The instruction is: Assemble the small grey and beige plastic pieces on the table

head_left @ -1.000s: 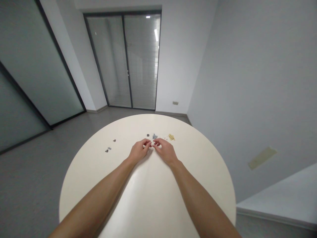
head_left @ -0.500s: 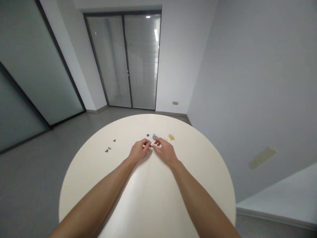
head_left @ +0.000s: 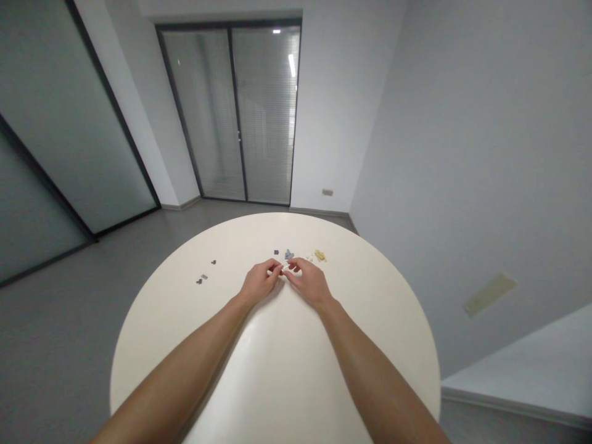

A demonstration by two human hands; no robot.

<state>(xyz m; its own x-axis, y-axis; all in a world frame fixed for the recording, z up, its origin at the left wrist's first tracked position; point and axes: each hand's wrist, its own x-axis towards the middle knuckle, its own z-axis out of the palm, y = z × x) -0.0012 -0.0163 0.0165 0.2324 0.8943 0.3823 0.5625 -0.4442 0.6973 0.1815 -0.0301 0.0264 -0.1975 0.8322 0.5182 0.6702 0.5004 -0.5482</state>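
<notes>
My left hand (head_left: 261,279) and my right hand (head_left: 308,280) meet over the middle of the round table (head_left: 277,382), fingertips pinched together. Between them is a small white piece (head_left: 285,267), mostly covered by the fingers; its exact kind is too small to tell. Just beyond my hands lie a blue-grey cluster of small pieces (head_left: 289,254) and a dark grey piece (head_left: 276,252). Right of these are some white bits (head_left: 309,258) and a pile of yellow pieces (head_left: 320,255).
Toward the table's left side lie a dark piece (head_left: 213,262), a grey piece (head_left: 204,277) and another dark piece (head_left: 198,282). A glass door (head_left: 263,117) stands beyond the table, and a grey wall (head_left: 481,154) runs along the right.
My right fingers have shifted very slightly, showing a bit more of the white piece and the blue-grey cluster. Everything else stays in place.
</notes>
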